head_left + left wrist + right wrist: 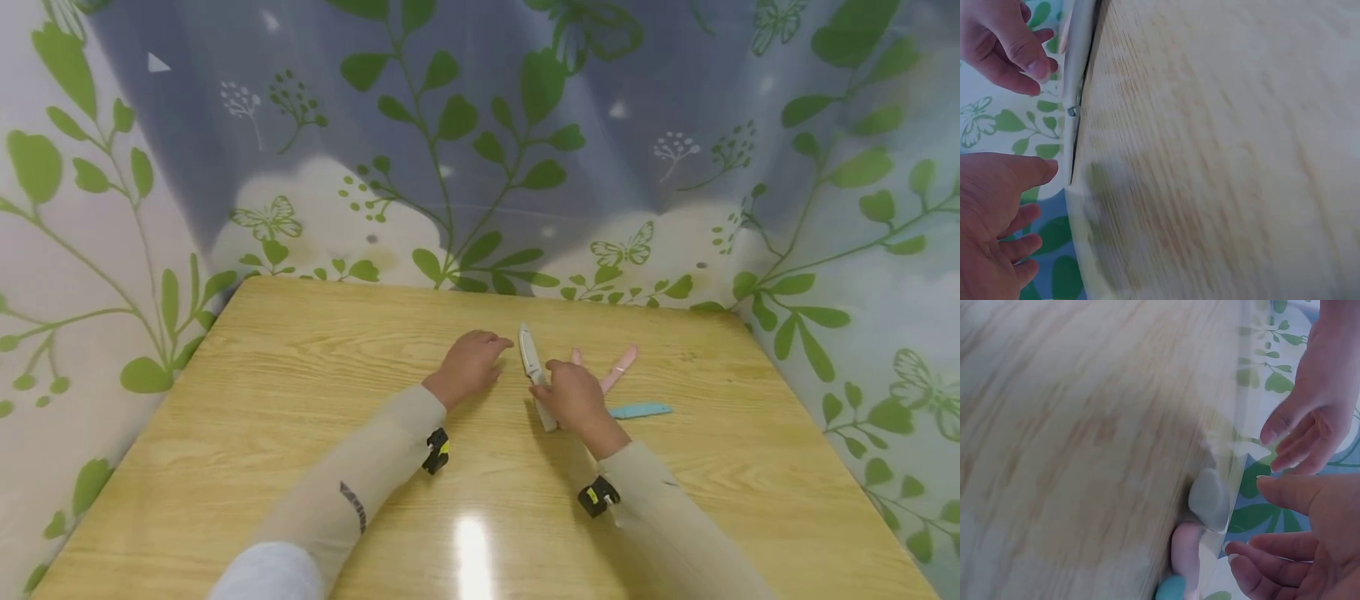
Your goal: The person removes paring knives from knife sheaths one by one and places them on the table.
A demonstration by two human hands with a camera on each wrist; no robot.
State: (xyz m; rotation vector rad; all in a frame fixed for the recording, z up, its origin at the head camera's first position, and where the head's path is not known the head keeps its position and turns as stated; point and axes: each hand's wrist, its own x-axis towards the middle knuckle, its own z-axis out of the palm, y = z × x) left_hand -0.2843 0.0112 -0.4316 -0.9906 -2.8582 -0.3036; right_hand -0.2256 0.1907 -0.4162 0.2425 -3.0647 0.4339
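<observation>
A pale grey-white knife (530, 354) lies on the table between the two hands, its handle end toward the person. My right hand (576, 396) is just over the handle on its right side. In the right wrist view the thumb and fingers of that hand are spread apart near the rounded handle end (1210, 500), not closed round it. To the left of the knife is my left hand (468, 365), fingers loosely extended and holding nothing. The left wrist view shows its thumb near the narrow tip of the knife (1072, 144).
Right of the knife lie a pink-handled item (621, 367), partly hidden behind the right hand, and a blue knife-shaped item (641, 411). The wooden table (315, 333) meets a leaf-patterned curtain (465, 167) at its back and sides.
</observation>
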